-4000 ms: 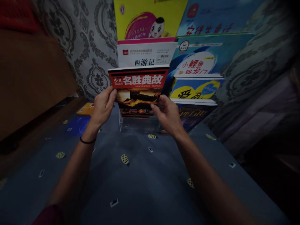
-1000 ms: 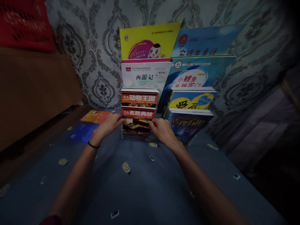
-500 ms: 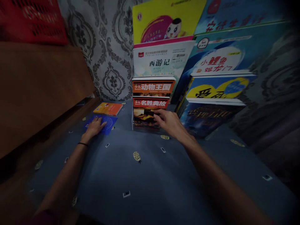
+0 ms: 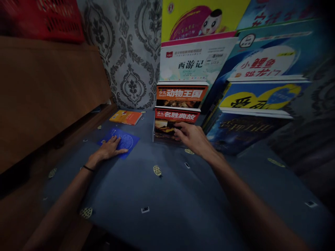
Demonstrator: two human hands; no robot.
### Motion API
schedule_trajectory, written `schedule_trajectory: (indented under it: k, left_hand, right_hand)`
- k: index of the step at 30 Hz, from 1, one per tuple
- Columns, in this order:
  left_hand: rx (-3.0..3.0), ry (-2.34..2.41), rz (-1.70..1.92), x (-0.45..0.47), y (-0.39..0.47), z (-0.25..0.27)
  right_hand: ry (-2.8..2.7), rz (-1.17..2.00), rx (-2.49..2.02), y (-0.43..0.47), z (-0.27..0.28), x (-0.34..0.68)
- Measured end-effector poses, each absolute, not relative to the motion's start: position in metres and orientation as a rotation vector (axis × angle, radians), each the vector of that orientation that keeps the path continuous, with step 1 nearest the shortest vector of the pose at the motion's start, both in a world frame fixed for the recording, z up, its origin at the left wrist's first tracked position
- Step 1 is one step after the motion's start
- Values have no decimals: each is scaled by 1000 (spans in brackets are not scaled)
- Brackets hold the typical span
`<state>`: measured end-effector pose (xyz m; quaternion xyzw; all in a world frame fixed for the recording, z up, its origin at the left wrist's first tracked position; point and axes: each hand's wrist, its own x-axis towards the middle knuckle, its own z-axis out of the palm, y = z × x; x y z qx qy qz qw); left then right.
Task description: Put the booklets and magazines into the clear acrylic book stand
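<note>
My left hand (image 4: 110,147) lies flat, fingers spread, on a thin blue booklet (image 4: 130,142) on the table. Just behind the booklet is an orange and yellow book (image 4: 126,117), lying flat. My right hand (image 4: 192,136) is at the front of a small red-titled book (image 4: 162,128) standing in a clear holder. Its thumb and forefinger are slightly apart against the dark cover picture, gripping nothing visible. An orange-titled book (image 4: 180,94) stands right behind that one. Higher up are a white book (image 4: 191,66) and a yellow book (image 4: 188,21).
To the right, a dark blue book (image 4: 235,130), a blue and yellow book (image 4: 261,96) and a teal book (image 4: 295,45) stand in tiers. A brown wooden cabinet (image 4: 52,90) bounds the left side, with a red basket (image 4: 62,21) on top. Patterned cloth covers the table (image 4: 170,195).
My left hand has slid the blue booklet toward me and to the right, away from the orange book. My right hand stays by the red-titled book. The view has shifted a little.
</note>
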<state>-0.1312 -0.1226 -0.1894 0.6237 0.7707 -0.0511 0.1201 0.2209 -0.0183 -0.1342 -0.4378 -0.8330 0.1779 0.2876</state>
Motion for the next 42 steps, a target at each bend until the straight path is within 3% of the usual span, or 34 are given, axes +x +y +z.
schedule_trajectory:
  k: [9, 18, 21, 25, 30, 35, 42]
  left_hand:
    - [2141, 1823, -217, -97, -203, -191]
    - [2319, 1414, 27, -65, -263, -214]
    - [2325, 1369, 63, -57, -274, -217]
    - [2305, 1302, 88, -51, -284, -208]
    - [2336, 1231, 91, -62, -310, -207]
    - [2432, 1506, 135, -69, -332, -222]
    - [1958, 1545, 702, -54, -323, -182]
  right_hand:
    - [-2374, 414, -1173, -33, -134, 214]
    - [-2532, 560, -902, -67, -164, 193]
    - [-2584, 743, -663, -98, -190, 183]
    - [-2685, 756, -365, -139, -220, 176]
    - [-2792, 675, -341, -157, -228, 185]
    - [-2762, 735, -368, -160, -226, 195]
    - [-2465, 1208, -382, -160, -211, 210]
